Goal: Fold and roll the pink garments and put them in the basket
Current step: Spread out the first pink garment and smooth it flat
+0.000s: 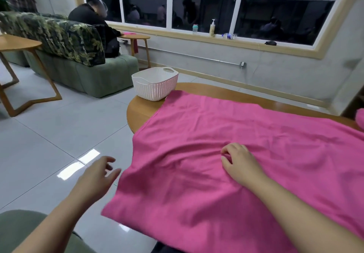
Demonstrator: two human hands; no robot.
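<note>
Head view. A large pink garment of soft woven cloth (226,134) lies spread flat over a round wooden table (141,110), covering most of the top; its near left portion overhangs the table edge and droops toward the grey tiled floor (49,134). A white perforated plastic basket with handle slots (155,84) stands on the far left rim of the table, just beside the cloth's far corner; from this angle no contents can be seen inside it. A second patch of pink fabric (360,118) shows at the right margin, too cropped to identify.

The right hand (239,161) rests on the middle of the cloth, fingers curled and pinching a small ridge of fabric, from which creases radiate. The left hand (98,175) hangs in the air beside the overhanging left edge, fingers spread apart and holding nothing, not touching the cloth.

Handling, as judged: the garment appears light, limp and easily wrinkled, with no stiffness to hold a fold unaided. Edges and corners offer the best purchase; the drooping left hem lies nearest the free hand. The smooth table may let the cloth slide when pulled.
</note>
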